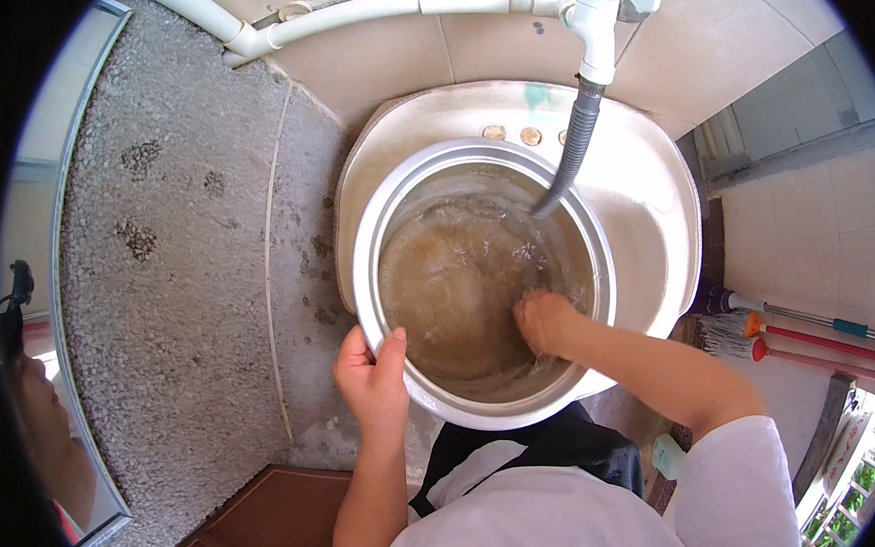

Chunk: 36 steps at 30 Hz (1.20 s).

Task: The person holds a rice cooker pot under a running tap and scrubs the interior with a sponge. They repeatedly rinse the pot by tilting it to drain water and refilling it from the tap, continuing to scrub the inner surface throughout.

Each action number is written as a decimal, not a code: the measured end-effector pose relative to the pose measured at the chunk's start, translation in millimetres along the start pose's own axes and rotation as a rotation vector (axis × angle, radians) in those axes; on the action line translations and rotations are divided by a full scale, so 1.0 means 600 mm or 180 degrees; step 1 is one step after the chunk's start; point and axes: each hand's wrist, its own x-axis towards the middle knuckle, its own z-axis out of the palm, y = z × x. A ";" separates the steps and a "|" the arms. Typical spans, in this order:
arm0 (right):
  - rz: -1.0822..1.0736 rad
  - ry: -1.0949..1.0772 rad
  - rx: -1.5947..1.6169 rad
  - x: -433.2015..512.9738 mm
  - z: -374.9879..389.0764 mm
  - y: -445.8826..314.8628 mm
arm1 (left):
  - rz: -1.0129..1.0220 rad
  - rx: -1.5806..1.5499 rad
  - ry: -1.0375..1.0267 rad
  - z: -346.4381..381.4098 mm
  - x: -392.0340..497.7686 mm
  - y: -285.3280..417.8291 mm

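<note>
A large round aluminium pot rests in the white ceramic washbasin. Cloudy water swirls inside it. At the near left of the pot, my left hand grips the rim, thumb on top and fingers wrapped beneath. My right hand reaches over the right rim and dips into the water near the right inner wall. Its fingertips are under the surface, so whether they hold anything is hidden. A grey corrugated hose hangs down into the pot from above, its end inside the far right rim.
White plastic pipes run along the tiled wall behind the basin. Rough pebbled concrete with a framed mirror lies to the left. Mops and long-handled tools lean at right. A pale green container stands near my right elbow.
</note>
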 end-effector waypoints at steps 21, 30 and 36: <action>-0.0442 -0.0516 0.0725 -0.080 -0.078 0.131 | -0.0040 0.0213 -0.0034 0.009 -0.009 -0.001; -0.0523 -0.0422 -0.0163 0.013 0.024 0.026 | -0.0079 0.0341 -0.0002 0.015 -0.009 0.007; -0.1716 -0.0922 0.1424 -0.028 -0.028 0.012 | -0.0070 0.0357 -0.0043 0.006 -0.009 0.005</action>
